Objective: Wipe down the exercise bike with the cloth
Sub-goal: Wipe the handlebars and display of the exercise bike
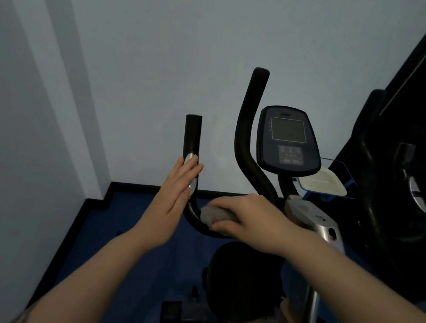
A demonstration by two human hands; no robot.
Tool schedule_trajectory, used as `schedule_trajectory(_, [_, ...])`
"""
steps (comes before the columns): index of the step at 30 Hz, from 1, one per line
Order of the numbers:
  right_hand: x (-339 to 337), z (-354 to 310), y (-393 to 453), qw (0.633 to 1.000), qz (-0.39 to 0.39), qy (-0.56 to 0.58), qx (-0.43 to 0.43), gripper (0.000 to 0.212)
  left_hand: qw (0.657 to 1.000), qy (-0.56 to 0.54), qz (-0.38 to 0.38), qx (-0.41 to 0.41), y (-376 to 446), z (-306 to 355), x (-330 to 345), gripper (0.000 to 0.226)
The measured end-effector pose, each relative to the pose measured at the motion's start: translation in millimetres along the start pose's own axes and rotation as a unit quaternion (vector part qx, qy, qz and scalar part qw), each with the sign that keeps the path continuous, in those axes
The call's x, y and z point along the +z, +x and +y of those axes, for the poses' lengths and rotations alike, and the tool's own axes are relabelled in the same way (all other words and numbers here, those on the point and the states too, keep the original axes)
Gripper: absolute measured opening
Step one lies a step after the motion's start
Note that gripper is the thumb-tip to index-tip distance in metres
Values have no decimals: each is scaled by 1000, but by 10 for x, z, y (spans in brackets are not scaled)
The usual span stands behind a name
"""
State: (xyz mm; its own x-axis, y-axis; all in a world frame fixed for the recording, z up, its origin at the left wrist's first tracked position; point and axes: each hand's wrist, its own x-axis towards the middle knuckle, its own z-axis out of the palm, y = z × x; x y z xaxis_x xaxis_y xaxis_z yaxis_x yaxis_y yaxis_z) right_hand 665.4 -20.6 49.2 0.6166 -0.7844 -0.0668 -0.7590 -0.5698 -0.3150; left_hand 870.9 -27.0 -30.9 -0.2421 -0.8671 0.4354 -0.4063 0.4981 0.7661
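Two bare forearms, no sleeves – left hand, right hand

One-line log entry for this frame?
step: wiping handlebar | right hand: grips cloth on bar | left hand: flat against left grip, steadying | console: untouched

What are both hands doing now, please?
Left hand: open, straight fingers against the left handlebar.
Right hand: holding the grey cloth on the bar.

Most of the grey cloth is covered by the right hand, with only its left end exposed at frame centre. The markings on the console cannot be read. The dark machine at the right is cut by the frame edge and lost in shadow.
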Motion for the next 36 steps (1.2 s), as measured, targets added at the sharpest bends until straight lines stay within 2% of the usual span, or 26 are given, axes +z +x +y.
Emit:
schedule_trajectory(2, [-51,59,-47,999,-14,30,4,38,1000,6,-10,-5,-11,11,-14,46])
schedule_trajectory(5, [-155,207,-190,999,-33,3,20,37,1000,10,-22,-14,-35,33,-36,47])
schedule_trajectory(10, [69,-74,22,998,26,63,6,37,1000,4,6,-28,-48,63,20,46])
schedule_trajectory(13, [99,-125,31,992,44,114,36,36,1000,14,-3,-19,-62,66,-30,46])
schedule_trajectory(16, [135,-117,-87,984,48,155,74,35,996,80,-20,20,-59,25,-134,47])
schedule_trajectory(18, [161,-223,-61,985,63,127,95,33,994,97,-30,39,-6,4,-231,51])
schedule_trajectory(20, [199,-368,59,983,86,107,125,27,998,56,-31,15,89,11,-353,62])
schedule_trajectory(22, [250,-501,163,970,117,125,172,24,999,41,-11,8,227,-8,-484,67])
schedule_trajectory(25, [332,-668,177,952,144,136,234,24,999,48,9,19,484,-52,-638,60])
schedule_trajectory(31, [419,-957,316,914,226,154,301,29,992,24,-87,86,847,-173,-778,53])
schedule_trajectory(36, [469,-1063,469,867,305,197,340,34,991,-42,-79,102,993,-248,-853,43])
